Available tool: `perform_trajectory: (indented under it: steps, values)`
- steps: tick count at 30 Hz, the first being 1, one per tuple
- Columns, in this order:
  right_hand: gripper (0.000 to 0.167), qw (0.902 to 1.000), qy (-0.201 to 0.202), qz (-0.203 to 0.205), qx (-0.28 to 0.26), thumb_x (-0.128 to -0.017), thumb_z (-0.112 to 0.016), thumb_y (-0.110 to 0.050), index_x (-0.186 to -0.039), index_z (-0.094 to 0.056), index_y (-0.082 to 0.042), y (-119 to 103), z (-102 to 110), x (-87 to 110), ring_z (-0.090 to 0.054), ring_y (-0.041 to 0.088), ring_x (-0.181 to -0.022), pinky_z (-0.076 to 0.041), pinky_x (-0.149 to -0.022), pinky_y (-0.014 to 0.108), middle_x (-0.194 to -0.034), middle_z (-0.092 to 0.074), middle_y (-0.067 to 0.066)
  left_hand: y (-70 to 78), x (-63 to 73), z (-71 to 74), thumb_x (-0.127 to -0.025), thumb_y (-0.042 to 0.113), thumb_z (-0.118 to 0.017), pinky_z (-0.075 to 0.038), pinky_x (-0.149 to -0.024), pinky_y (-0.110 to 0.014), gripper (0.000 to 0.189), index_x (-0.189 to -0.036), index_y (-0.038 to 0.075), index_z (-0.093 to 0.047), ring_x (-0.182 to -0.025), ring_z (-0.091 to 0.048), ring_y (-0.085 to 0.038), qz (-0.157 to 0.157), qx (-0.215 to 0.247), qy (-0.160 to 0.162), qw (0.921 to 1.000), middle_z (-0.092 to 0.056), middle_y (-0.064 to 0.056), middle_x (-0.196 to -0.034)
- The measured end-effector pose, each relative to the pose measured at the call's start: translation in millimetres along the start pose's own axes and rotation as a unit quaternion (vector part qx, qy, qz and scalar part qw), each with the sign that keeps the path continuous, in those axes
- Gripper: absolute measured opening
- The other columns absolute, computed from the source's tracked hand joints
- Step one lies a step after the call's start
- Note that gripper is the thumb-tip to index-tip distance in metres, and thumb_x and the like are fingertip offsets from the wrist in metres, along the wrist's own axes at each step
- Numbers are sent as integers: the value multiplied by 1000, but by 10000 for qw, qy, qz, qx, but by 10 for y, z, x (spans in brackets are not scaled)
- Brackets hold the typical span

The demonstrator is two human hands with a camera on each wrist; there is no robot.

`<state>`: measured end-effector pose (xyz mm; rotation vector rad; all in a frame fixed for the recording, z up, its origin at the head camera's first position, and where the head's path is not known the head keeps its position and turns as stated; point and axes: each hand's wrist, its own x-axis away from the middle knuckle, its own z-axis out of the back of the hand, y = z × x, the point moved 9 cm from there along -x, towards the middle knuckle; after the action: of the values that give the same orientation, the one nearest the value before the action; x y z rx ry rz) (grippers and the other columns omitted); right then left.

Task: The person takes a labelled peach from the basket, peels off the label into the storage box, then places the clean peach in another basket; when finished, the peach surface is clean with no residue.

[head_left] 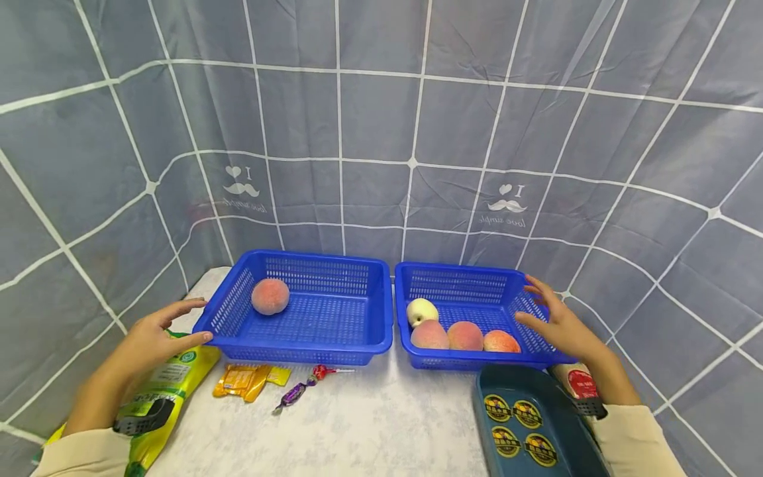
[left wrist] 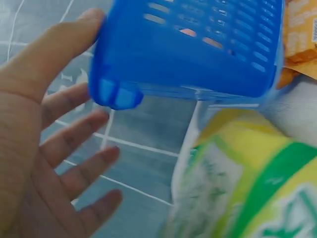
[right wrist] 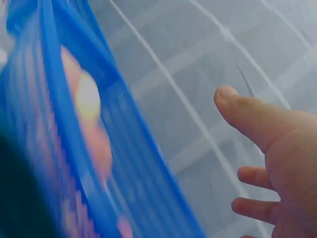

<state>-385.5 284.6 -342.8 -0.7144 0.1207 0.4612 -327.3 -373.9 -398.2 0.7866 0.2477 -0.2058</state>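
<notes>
A blue plastic basket (head_left: 334,350) on the left holds one fuzzy peach (head_left: 270,296). My left hand (head_left: 147,340) is at its left side with fingers spread; in the left wrist view the thumb tip is right at the rim (left wrist: 101,54). Beside it, a second blue basket (head_left: 444,363) holds a pale yellow round fruit (head_left: 422,311), two peaches (head_left: 429,335) (head_left: 465,336) and an orange-red fruit (head_left: 501,342). At that basket's right end is my right hand (head_left: 563,326), its thumb and fingers extended and nothing between them. The right wrist view is blurred.
Below my left forearm lies a yellow-green bag (head_left: 169,391). Orange wrapped snacks (head_left: 241,381), a purple-wrapped candy (head_left: 293,395) and a red lollipop (head_left: 322,372) lie before the left basket. A dark teal tray (head_left: 518,387) and a red-labelled package (head_left: 577,381) stand front right. Grey checked curtain (head_left: 381,119) surrounds the table.
</notes>
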Motion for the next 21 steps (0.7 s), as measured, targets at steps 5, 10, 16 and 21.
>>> perform_trajectory:
  steps: [5, 10, 16, 21]
  values:
    - [79, 9970, -347, 688, -40, -99, -68, -22, -161, -20, -14, -644, -377, -606, -40, 50, -134, -39, -100, 70, -153, -38, 24, -90, -1, -49, -90, 33, -79, -27, -98, -77, 54, -134, 6, -61, -135, -34, -54, 245, 536, 73, 9982, -48, -23, -148]
    - [76, 9909, -741, 1076, -334, -99, -68, -22, -160, -24, -15, -1135, -796, -1198, -48, 46, -131, -42, -101, 65, -152, -43, 20, -122, -27, -62, -89, 32, -80, -29, -98, -75, 52, -132, 7, -63, -136, -35, -50, 217, 570, 53, 9981, -50, -15, -150]
    - [74, 9839, -1418, 1026, -360, -99, -68, -26, -159, -28, -16, -1579, -1532, -1847, -52, 42, -129, -47, -101, 53, -148, -47, 19, -143, -70, -61, -88, 30, -81, -34, -99, -66, 50, -130, 9, -65, -135, -41, -19, 127, 470, 113, 9988, -53, -9, -148]
    - [73, 9759, -2016, 827, -82, -98, -69, -30, -158, -31, -12, -2058, -2259, -2192, -52, 37, -130, -43, -107, 42, -147, -50, 21, -145, -41, -44, -87, 27, -83, -37, -96, -55, 45, -125, 9, -68, -119, -36, 16, -19, 292, 207, 9994, -56, -14, -144]
